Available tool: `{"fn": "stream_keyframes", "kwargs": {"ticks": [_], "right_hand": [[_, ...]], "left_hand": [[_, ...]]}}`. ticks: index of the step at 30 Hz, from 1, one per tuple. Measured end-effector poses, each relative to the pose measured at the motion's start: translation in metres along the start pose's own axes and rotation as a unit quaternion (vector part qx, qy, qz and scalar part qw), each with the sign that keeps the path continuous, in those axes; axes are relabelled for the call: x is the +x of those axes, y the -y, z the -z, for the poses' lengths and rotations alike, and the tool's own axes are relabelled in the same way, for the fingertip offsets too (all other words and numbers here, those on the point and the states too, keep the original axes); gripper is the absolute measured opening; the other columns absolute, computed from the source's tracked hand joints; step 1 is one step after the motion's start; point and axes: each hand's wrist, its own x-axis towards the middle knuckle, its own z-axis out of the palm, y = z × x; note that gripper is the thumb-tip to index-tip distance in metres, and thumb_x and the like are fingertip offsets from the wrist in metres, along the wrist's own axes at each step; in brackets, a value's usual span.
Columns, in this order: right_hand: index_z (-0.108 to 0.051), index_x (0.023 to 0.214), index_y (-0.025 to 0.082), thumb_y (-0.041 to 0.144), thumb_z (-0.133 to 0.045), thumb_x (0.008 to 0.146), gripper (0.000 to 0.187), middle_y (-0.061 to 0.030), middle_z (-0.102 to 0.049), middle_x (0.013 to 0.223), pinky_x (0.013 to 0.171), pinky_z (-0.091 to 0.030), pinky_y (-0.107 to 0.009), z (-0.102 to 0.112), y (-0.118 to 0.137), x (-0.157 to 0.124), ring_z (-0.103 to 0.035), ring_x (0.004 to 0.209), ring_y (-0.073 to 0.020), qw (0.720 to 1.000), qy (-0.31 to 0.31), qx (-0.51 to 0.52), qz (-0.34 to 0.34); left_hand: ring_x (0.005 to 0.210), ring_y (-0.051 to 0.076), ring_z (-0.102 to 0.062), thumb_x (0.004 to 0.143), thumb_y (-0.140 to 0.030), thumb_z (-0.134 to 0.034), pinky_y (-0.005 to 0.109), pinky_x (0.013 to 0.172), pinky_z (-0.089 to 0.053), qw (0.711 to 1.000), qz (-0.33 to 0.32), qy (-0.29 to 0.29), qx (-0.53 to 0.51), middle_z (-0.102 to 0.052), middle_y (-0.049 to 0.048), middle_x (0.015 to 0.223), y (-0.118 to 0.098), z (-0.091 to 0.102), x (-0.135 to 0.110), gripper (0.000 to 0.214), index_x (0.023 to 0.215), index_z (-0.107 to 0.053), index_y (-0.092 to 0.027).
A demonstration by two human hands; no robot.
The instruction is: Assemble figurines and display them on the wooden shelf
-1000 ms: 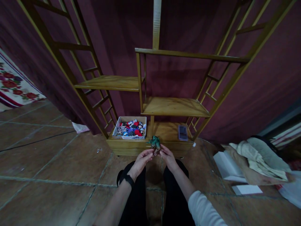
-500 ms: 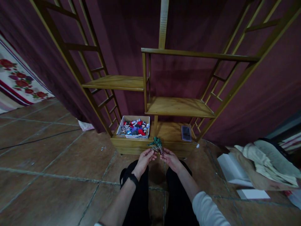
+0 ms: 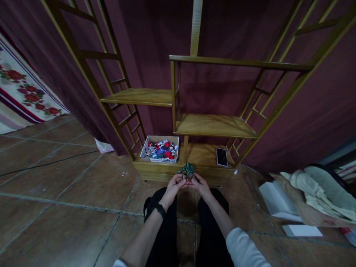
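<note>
Fingers (image 3: 178,181) holding green figurine (image 3: 189,169), lower part obscured

I can't read any words, numbers or signs from here. The front of the white box (image 3: 164,161) has little marks, but they are too small and blurry for me. I can't read anything on the phone (image 3: 221,157) either.

One left hand (image 3: 172,189), one right hand (image 3: 203,186), one figurine (image 3: 189,168). One open box (image 3: 155,160) at left, one phone (image 3: 221,157) at right.
</note>
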Motion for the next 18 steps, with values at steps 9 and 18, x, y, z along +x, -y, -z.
{"fn": "stream_keyframes", "kwargs": {"ticks": [9,18], "right_hand": [[-0.057,0.103,0.016,0.044,-0.071,0.060,0.054,-0.0026,-0.063,0.074,0.054,-0.054,-0.031,0.002,0.003,-0.003,-0.059,0.054,-0.0131,1.000,0.024,-0.017,0.004],[-0.056,0.104,0.017,0.042,-0.063,0.068,0.044,0.0034,-0.057,0.057,0.046,-0.049,-0.025,0.004,-0.006,-0.002,-0.053,0.046,-0.0107,0.986,0.040,-0.159,0.029]], "left_hand": [[0.072,0.010,-0.058,0.065,-0.026,-0.071,0.020,0.064,-0.042,0.997,-0.036,-0.053,-0.054,-0.063,0.0029,0.083,-0.005,0.005,0.003,0.025,0.086,-0.063,-0.016],[0.073,0.011,-0.059,0.068,-0.024,-0.070,0.024,0.072,-0.044,0.994,0.031,0.003,-0.101,-0.064,0.0045,0.086,-0.004,0.009,0.002,0.026,0.091,-0.062,-0.015]]}}
